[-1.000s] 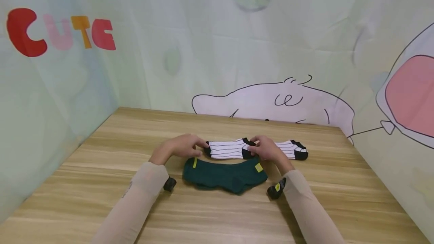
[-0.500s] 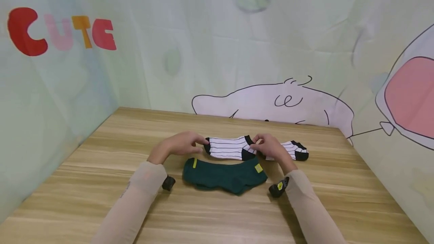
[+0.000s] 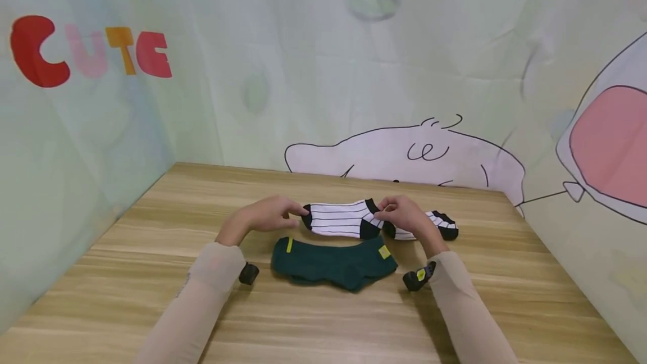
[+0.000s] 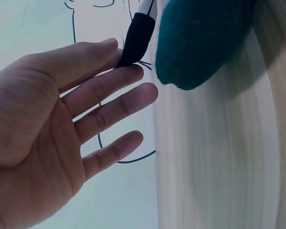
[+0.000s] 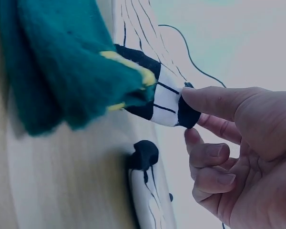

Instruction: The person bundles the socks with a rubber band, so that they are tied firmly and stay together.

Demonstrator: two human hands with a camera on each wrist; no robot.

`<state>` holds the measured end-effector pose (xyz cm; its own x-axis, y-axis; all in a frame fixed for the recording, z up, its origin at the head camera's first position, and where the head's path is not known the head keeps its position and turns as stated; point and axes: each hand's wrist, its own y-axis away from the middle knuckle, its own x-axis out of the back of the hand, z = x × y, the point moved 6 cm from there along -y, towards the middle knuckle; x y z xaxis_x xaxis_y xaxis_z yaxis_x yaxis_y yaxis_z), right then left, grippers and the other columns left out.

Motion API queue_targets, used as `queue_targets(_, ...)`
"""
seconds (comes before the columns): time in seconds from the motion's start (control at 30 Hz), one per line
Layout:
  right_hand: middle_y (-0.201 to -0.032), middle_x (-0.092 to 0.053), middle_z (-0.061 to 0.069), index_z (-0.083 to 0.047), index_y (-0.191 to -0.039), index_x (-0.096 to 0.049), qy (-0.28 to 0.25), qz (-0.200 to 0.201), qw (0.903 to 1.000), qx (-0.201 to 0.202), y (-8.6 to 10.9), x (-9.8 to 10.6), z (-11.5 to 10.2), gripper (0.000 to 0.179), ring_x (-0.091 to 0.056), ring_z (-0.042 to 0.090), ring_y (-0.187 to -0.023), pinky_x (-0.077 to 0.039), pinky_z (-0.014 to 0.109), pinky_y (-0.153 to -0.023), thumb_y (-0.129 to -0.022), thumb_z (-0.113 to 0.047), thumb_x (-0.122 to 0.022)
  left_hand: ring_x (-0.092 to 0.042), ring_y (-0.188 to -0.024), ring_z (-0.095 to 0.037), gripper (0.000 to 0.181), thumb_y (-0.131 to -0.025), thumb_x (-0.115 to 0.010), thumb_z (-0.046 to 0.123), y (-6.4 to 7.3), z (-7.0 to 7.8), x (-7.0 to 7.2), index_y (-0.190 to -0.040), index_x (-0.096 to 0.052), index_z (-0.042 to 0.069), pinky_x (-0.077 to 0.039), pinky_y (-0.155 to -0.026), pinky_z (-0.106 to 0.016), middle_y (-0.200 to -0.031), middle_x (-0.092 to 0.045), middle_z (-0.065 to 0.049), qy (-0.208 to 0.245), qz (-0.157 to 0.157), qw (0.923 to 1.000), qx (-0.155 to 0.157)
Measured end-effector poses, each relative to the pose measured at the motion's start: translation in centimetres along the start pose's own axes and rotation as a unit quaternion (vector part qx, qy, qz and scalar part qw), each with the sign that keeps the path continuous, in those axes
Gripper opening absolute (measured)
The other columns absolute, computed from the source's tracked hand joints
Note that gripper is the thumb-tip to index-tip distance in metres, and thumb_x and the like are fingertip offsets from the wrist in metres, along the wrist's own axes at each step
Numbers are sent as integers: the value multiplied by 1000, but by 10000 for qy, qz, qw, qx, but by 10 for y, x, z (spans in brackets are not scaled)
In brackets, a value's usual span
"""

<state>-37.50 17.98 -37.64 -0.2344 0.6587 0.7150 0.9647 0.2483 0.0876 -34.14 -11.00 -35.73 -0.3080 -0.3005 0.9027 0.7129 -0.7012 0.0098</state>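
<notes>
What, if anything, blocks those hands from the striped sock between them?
Nothing visible: the left hand pinches the sock by its toe, the right hand by its cuff. The green socks lie on the near side, the other striped sock to the right, neither in between.

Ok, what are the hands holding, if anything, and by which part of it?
A striped sock: the left hand pinches its black toe, the right hand its black cuff.

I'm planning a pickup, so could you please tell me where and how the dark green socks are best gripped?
Probably by both short ends: pinch the left end of the dark green socks from the left and the right end from the right, since they lie stretched sideways on the table, both ends uncovered.
</notes>
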Motion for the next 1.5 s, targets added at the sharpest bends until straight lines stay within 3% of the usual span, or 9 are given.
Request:
queue_targets(0.37, -121, -63, 18, -8, -106, -64, -275, -194, 9992, 207, 7, 14, -3, 20, -58, 32, -107, -50, 45, -91, -97, -25, -68, -65, -99, -20, 36, -98, -63, 16, 4, -2, 8, -132, -64, 4, -52, -87, -39, -129, -66, -11, 279, 294, 9992, 58)
queue_targets(0.5, -119, -63, 18, -6, -107, -62, -351, -323, 9980, 422, 11, 20, -6, 20, -59, 33, -107, -50, 50, -93, -97, -23, -68, -65, -98, -18, 37, -98, -65, 20, 5, -1, 12, -132, -65, 6, -52, -87, -38, -129, -66, -9, 392, 424, 9983, -34)
queue_targets(0.63, -114, -65, 17, -5, -106, -63, -323, -385, 9961, 729, 14, 24, -11, 20, -59, 32, -103, -51, 46, -87, -96, -22, -69, -64, -101, -19, 37, -97, -66, 20, 7, -1, 17, -133, -65, 10, -51, -89, -40, -128, -67, -7, 581, 596, 9965, 34)
queue_targets(0.93, -102, -65, 11, -7, -105, -66, -367, -464, 9905, 1238, 20, 28, -23, 16, -57, 28, -97, -48, 37, -79, -94, -19, -71, -66, -101, -19, 30, -96, -70, 23, 10, 0, 26, -123, -72, 11, -53, -88, -41, -117, -72, -5, 1215, 1233, 9847, 202)
queue_targets(1.23, -101, -65, 10, -4, -102, -66, -491, -381, 9857, 1563, 23, 32, -28, 17, -57, 26, -100, -48, 40, -86, -94, -18, -71, -63, -80, -15, 16, -92, -75, 23, 7, -2, 31, -99, -78, 10, -51, -74, -34, -87, -74, 3, 1201, 1926, 9732, 368)
queue_targets(1.5, -102, -63, 9, -5, -104, -65, -484, -473, 9848, 1600, 30, 39, -32, 19, -56, 27, -101, -48, 39, -88, -94, -20, -71, -65, -82, -16, 12, -91, -76, 20, 8, -3, 35, -97, -75, 10, -53, -76, -35, -88, -73, 2, 1506, 1813, 9713, 326)
